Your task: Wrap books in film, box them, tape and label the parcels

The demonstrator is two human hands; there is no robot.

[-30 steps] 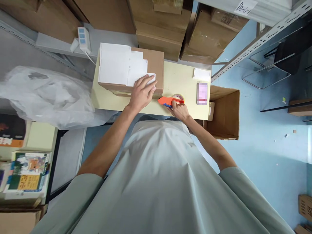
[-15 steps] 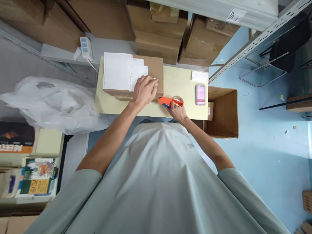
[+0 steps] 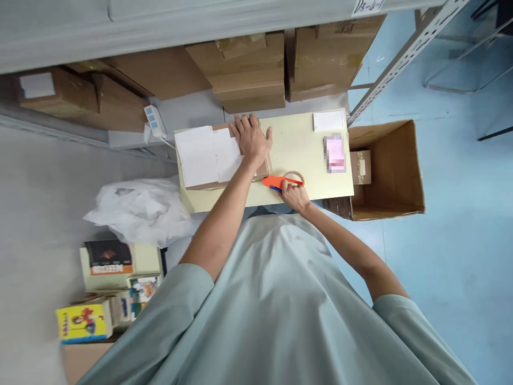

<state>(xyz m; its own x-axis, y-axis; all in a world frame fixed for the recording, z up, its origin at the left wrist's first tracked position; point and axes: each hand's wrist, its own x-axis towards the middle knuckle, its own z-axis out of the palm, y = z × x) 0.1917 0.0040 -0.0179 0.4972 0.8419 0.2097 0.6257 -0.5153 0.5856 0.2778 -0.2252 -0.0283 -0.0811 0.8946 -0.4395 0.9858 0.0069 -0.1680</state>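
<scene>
A cardboard box [image 3: 262,170] lies on the cream tabletop [image 3: 294,131], with white sheets of paper [image 3: 198,155] covering much of its top. My left hand [image 3: 253,140] rests on the right part of the box top, palm down and fingers spread. Right of the box's near corner, an orange tape dispenser [image 3: 274,181] with a blue part is gripped in my right hand [image 3: 295,198]. A roll of tape shows as a ring on the dispenser. Farther right on the tabletop are a white card [image 3: 328,121] and a blurred pink packet [image 3: 335,153].
An open carton [image 3: 390,171] with a small box inside stands right of the table. Cardboard boxes [image 3: 248,67] fill the shelf behind, near a white power strip [image 3: 155,122]. A plastic bag [image 3: 140,211] and several books [image 3: 84,321] are at left.
My left hand has moved right and away from me across the box top, its fingers spreading flat. My right hand keeps the tape dispenser beside the box. The camera view has shifted.
</scene>
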